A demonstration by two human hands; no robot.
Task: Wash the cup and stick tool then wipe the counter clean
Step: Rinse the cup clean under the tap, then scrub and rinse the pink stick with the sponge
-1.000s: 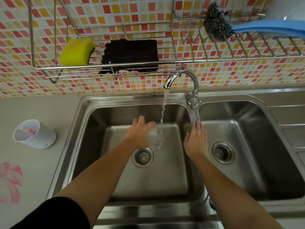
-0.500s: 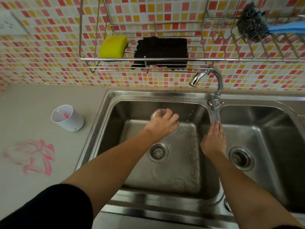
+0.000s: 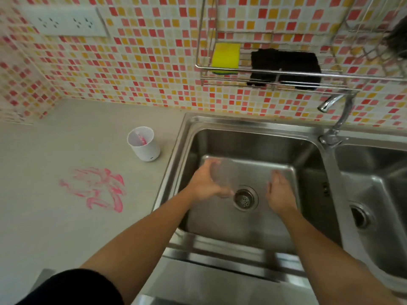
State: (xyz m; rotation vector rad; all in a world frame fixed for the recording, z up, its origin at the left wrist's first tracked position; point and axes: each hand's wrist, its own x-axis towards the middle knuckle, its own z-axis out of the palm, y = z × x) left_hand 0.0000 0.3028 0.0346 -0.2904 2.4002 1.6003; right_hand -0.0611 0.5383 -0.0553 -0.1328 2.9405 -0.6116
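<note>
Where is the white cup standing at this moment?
In the head view, the white cup stands upright on the counter, left of the sink, with the pink smear in front of it.

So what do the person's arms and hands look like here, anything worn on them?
Both forearms are bare. The left hand and right hand show no gloves, rings, watch or bracelets. A black sleeve covers the left upper arm at the frame's bottom edge; no sleeve shows on the right arm in view.
</note>
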